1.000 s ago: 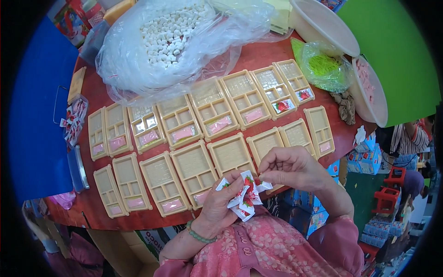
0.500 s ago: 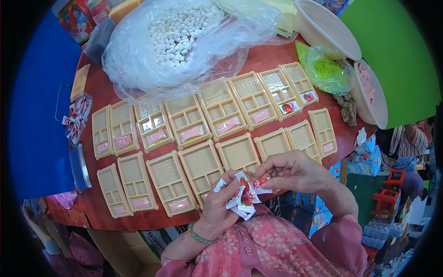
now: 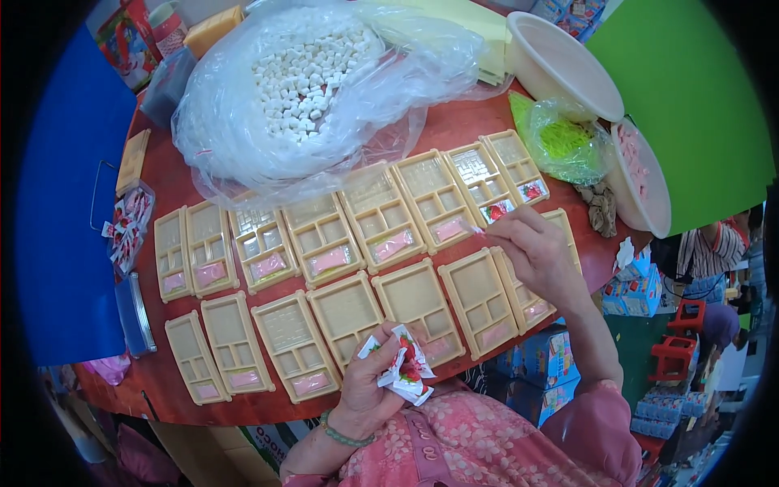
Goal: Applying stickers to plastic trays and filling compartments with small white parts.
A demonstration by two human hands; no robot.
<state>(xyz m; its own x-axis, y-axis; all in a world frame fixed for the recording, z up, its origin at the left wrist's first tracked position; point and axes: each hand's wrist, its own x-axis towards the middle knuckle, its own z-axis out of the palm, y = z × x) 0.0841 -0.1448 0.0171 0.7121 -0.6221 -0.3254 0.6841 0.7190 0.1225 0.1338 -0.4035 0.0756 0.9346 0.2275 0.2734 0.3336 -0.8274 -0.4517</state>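
Observation:
My left hand (image 3: 363, 399), with a green bead bracelet at its wrist, is closed around a bunch of small white sachets (image 3: 411, 367) printed with red strawberries. My right hand (image 3: 531, 250) reaches over the trays, its fingertips pinching a small white sachet (image 3: 477, 230) that is mostly hidden. The pinched sachet is at the pink packet end of a cream compartment tray (image 3: 423, 180) in the far row. Two trays to the right of it bear strawberry sachets (image 3: 496, 211) in their near compartments. Flat pink packets (image 3: 393, 245) lie in most other trays.
Two rows of cream trays cover the red table (image 3: 276, 302). Beyond them lies a big clear bag of white cubes (image 3: 308, 81). At the right are a white basin (image 3: 568, 69), a bowl of pink pieces (image 3: 641, 174) and a bright green bag (image 3: 565, 140). More sachets (image 3: 130, 231) sit far left.
My right hand has moved away from the bunch, forward and right over the far-row trays, carrying a sachet. The left hand stays low with its bunch. The whole view has shifted slightly.

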